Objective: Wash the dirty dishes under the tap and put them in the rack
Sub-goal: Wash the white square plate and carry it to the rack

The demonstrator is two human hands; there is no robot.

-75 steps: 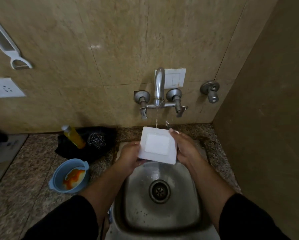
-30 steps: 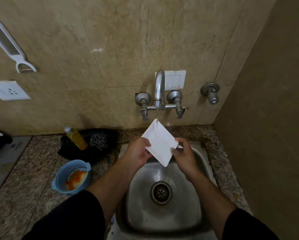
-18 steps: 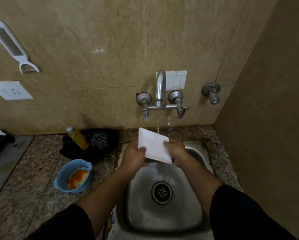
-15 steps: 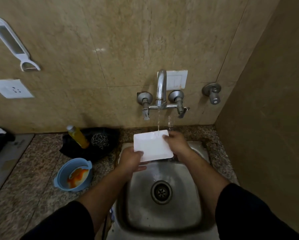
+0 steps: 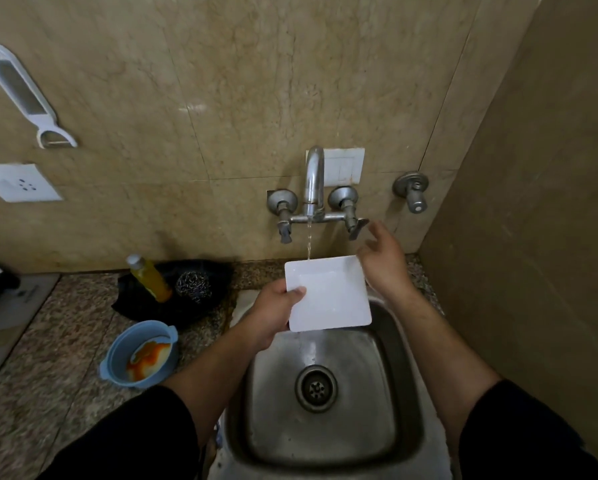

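Over the sink: the square white plate (image 5: 328,293) is held above the far edge of the stainless steel sink (image 5: 325,393), roughly level and face up, just below the spout.
Tap: the chrome wall-mounted tap (image 5: 313,183) is above the sink's far edge; a thin stream of water (image 5: 309,239) falls from it onto the plate's far edge.
Left hand: the left hand (image 5: 273,315) grips the plate by its left edge, thumb on top and the fingers under it.
Right hand: the right hand (image 5: 382,263) is off the plate, its fingers spread and holding nothing, raised toward the tap's right lever handle (image 5: 356,226) at the sink's far right; whether a fingertip touches the lever cannot be told.
Sink basin: water runs off the plate's near edge into the basin, above the round drain (image 5: 315,388).
Left of the sink: a blue plastic bowl (image 5: 140,355) smeared with orange residue sits on the speckled granite counter (image 5: 48,344).
Far left of the sink: a yellow liquid bottle (image 5: 148,278) and a steel wool scrubber (image 5: 193,286) rest on a black cloth (image 5: 207,306) by the wall.
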